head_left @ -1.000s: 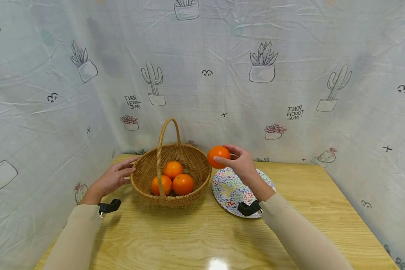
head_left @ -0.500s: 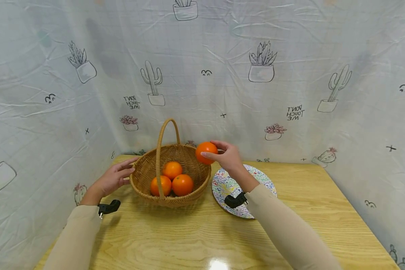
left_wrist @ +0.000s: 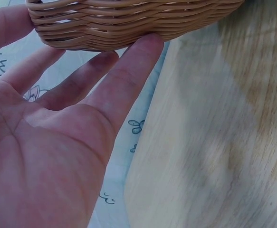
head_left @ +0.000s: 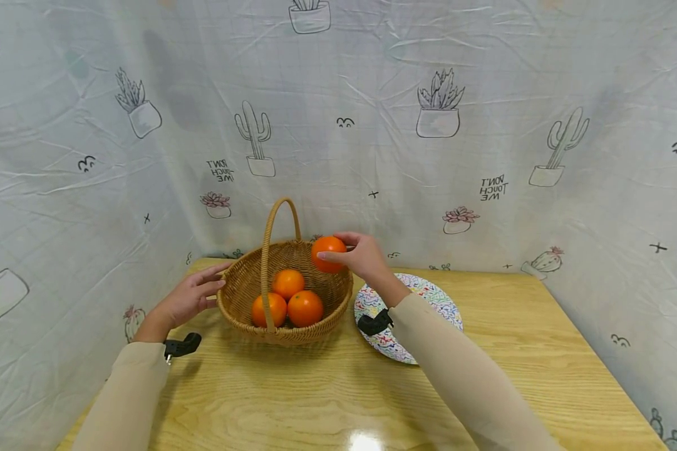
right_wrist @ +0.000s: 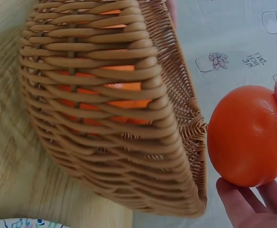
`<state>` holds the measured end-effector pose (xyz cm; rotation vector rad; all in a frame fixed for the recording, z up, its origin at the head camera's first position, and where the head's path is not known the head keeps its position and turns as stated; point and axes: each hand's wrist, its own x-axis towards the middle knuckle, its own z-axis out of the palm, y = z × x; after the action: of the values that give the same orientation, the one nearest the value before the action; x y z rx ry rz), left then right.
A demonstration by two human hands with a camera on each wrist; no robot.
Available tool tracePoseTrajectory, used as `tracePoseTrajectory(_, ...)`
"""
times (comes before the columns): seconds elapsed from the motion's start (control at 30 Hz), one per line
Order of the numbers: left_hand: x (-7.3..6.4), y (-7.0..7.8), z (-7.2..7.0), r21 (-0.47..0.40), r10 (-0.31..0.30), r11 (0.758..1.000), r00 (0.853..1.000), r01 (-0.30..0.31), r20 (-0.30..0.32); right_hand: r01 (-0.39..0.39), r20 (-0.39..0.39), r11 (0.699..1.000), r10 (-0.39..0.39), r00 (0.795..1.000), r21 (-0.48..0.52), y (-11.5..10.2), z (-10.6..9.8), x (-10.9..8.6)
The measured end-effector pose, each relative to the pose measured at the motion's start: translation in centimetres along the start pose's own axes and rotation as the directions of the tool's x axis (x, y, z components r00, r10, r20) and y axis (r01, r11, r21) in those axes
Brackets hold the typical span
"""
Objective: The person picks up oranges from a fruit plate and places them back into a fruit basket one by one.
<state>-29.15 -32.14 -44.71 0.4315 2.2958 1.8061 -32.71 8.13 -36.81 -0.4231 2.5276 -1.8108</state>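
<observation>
In the head view my right hand (head_left: 366, 257) pinches an orange (head_left: 328, 254) between thumb and fingers, over the right back part of a wicker basket (head_left: 338, 310). In the right wrist view this orange (right_wrist: 250, 135) is held beside the basket's rim. Inside the basket lie three more oranges: one at the back (head_left: 288, 284), one at front left (head_left: 269, 310) and one at front right (head_left: 305, 309). My left hand (head_left: 188, 294) is at the basket's left side with fingers spread, and its fingertips (left_wrist: 150, 45) touch the weave. The handle arches upright over the basket.
Right of the basket lies a round plate (head_left: 394, 347) with a multicoloured squiggle pattern, partly under my right forearm. Everything stands on a light wooden table (head_left: 270, 401). A pale cloth (head_left: 372, 156) with cactus drawings hangs behind and at both sides.
My right hand has carried the orange left, from above the plate's edge to over the basket, slightly upward in the view. My left hand and the basket have stayed put.
</observation>
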Motion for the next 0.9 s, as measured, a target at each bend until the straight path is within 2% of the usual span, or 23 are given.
tracePoseTrajectory(0.27, 0.1, 0.1, -0.1, -0.011, 0.000, 1.000, 1.000, 0.000, 0.014, -0.024, 0.035, 0.994, 0.028, 0.999, -0.106, -0.7, 1.0, 0.9)
tracePoseTrajectory(0.53, 0.2, 0.3, -0.1, -0.005, -0.010, 1.000, 1.000, 0.010, 0.001, -0.025, 0.095, 0.985, 0.042, 0.995, -0.173, -1.6, 1.5, 1.8)
tracePoseTrajectory(0.73, 0.1, 0.2, -0.1, -0.008, -0.009, 1.000, 1.000, 0.009, 0.007, -0.021, 0.069, 0.947, 0.046, 0.997, -0.320, -1.8, 2.3, 2.8)
tracePoseTrajectory(0.9, 0.0, 0.1, -0.1, -0.011, -0.008, 1.000, 1.000, 0.008, 0.008, -0.015, 0.085, 0.922, 0.052, 0.995, -0.386, -1.5, 3.2, 3.6)
